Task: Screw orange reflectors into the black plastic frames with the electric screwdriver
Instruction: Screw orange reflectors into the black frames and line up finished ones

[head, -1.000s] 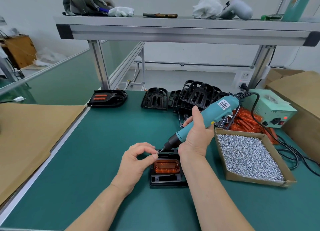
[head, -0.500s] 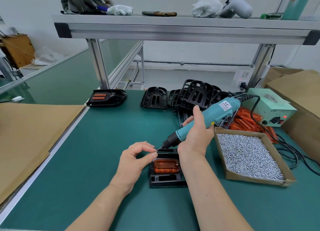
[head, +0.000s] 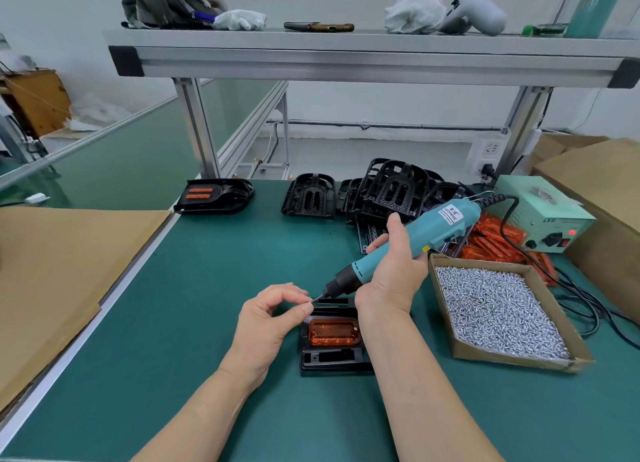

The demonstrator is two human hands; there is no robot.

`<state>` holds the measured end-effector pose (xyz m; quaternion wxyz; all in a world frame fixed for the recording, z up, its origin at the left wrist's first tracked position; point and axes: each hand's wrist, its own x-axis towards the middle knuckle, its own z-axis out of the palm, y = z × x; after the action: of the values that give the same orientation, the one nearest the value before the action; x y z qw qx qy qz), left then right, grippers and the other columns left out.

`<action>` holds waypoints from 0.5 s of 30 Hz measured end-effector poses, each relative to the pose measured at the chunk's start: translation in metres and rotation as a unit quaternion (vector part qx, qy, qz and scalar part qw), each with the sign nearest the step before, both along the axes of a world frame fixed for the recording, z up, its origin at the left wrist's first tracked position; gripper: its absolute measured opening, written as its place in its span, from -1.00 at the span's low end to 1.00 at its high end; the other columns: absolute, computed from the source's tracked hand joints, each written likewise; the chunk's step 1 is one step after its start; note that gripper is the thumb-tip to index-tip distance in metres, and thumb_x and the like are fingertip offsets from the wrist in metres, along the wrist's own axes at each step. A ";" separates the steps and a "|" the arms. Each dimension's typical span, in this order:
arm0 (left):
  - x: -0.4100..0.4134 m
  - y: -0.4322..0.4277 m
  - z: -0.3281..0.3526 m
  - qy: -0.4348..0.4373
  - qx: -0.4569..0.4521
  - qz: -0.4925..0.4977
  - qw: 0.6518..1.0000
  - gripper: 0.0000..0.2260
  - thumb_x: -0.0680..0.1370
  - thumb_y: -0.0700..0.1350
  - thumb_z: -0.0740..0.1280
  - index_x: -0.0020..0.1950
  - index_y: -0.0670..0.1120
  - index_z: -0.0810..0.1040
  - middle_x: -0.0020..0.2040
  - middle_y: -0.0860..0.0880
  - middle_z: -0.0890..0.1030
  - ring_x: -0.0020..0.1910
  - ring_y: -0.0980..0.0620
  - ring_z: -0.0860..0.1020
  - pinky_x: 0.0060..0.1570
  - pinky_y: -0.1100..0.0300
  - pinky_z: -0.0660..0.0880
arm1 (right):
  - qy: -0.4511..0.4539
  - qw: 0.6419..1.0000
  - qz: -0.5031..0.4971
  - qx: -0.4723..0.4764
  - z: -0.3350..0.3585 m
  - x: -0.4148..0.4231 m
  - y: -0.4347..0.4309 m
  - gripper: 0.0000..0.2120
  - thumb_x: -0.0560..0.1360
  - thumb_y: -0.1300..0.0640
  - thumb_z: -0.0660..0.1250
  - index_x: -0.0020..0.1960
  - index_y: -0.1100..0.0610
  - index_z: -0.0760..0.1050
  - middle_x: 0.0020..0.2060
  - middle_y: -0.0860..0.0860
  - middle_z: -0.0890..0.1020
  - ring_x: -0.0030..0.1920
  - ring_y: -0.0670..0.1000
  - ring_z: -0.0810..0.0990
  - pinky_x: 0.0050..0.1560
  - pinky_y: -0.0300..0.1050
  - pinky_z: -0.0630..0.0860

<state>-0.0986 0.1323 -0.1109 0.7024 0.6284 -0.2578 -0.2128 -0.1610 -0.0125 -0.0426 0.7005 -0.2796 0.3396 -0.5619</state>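
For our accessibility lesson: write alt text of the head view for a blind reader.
A right hand holds a teal electric screwdriver, its tip meeting a small screw pinched by the left hand, above a black frame with an orange reflector seated in it. A box of screws sits alongside.

Green bench mat point(head: 207, 323): black frame point(head: 332, 364) holding an orange reflector point(head: 333, 331), centre front; heap of empty black frames point(head: 391, 191), far side; finished frame point(head: 214, 198), far left; loose orange reflectors point(head: 495, 236), cardboard box of screws point(head: 502, 357), power unit point(head: 540, 215), right

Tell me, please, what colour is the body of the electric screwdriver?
Teal, with a black front end; the screwdriver shows best in the head view.
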 end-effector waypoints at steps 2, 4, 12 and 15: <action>0.001 0.000 -0.002 -0.006 0.004 -0.001 1.000 -0.80 0.42 -0.38 0.49 -0.27 -0.09 0.69 -0.03 -0.11 0.70 0.17 0.10 0.57 0.28 0.13 0.41 | 0.004 1.000 -0.001 0.000 -0.001 0.001 0.000 -0.82 0.48 0.06 0.47 -0.06 0.04 0.47 -0.48 -0.06 0.48 -0.46 -0.10 0.46 -0.27 -0.15 0.49; 0.001 -0.001 -0.004 -0.018 0.014 -0.002 1.000 -0.83 0.42 -0.38 0.50 -0.26 -0.12 0.69 -0.04 -0.09 0.70 0.21 0.09 0.56 0.31 0.10 0.40 | 0.012 1.000 0.000 -0.003 -0.003 0.001 0.000 -0.81 0.48 0.04 0.47 -0.06 0.04 0.47 -0.48 -0.06 0.48 -0.47 -0.11 0.45 -0.35 -0.24 0.49; 0.001 0.000 -0.007 -0.025 0.038 0.004 0.999 -0.83 0.42 -0.36 0.51 -0.25 -0.09 0.71 -0.02 -0.11 0.71 0.20 0.15 0.58 0.34 0.05 0.43 | 0.017 0.999 0.008 -0.032 -0.004 0.007 0.007 -0.81 0.48 0.05 0.47 -0.10 0.05 0.45 -0.49 -0.05 0.48 -0.47 -0.08 0.44 -0.40 -0.29 0.44; 0.001 0.000 -0.008 -0.031 0.052 0.000 0.998 -0.81 0.42 -0.35 0.52 -0.25 -0.06 0.71 -0.01 -0.10 0.72 0.18 0.14 0.60 0.34 0.03 0.44 | 0.009 0.998 0.013 -0.065 -0.001 0.006 0.010 -0.82 0.48 0.09 0.47 -0.13 0.05 0.45 -0.48 -0.03 0.49 -0.47 -0.06 0.43 -0.40 -0.26 0.44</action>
<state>-0.0977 0.1326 -0.1192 0.6602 0.6705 -0.2681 -0.2065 -0.1546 -0.0024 -0.0436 0.6848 -0.3339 0.3046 -0.5716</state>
